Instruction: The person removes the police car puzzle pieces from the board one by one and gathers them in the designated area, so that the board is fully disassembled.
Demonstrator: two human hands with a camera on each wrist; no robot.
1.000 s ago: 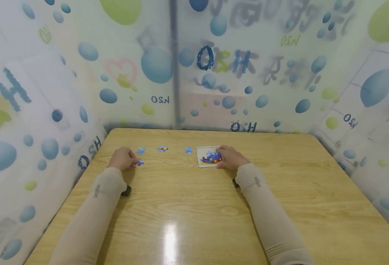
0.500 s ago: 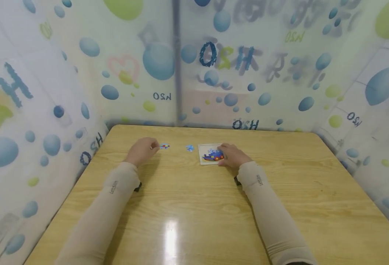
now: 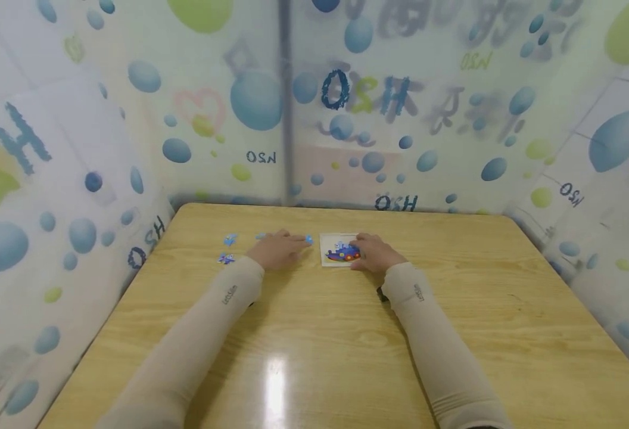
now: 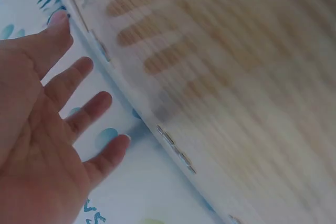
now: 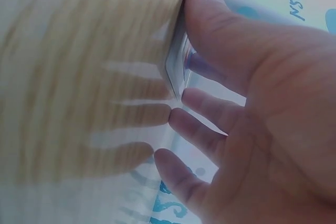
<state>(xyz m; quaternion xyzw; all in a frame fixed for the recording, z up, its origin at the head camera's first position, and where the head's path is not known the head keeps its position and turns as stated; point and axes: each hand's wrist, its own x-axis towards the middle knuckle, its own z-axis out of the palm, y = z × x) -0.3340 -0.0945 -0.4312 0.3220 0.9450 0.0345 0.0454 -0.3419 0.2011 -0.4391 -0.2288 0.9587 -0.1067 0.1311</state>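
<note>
A small white-framed puzzle board [image 3: 340, 255] with a blue and red boat picture lies near the table's far side. My right hand [image 3: 377, 253] grips it at its right edge; in the right wrist view the thumb and fingers span the board's edge [image 5: 176, 66]. Just left of the board, my left hand [image 3: 278, 249] reaches out with spread fingers, its fingertips at a blue puzzle piece [image 3: 308, 239]. In the left wrist view those fingers [image 4: 100, 156] are extended above the table, with flat pieces [image 4: 176, 148] beyond. Another piece [image 3: 260, 236] shows partly behind the left hand.
Two more blue puzzle pieces, one farther back [image 3: 230, 239] and one nearer [image 3: 226, 258], lie at the left on the wooden table [image 3: 314, 333]. A patterned curtain [image 3: 427, 119] stands right behind the table's far edge.
My left hand has swept right, from the leftmost pieces, past the red-and-blue piece, to the one beside the board. My right hand has stayed at the puzzle board.
</note>
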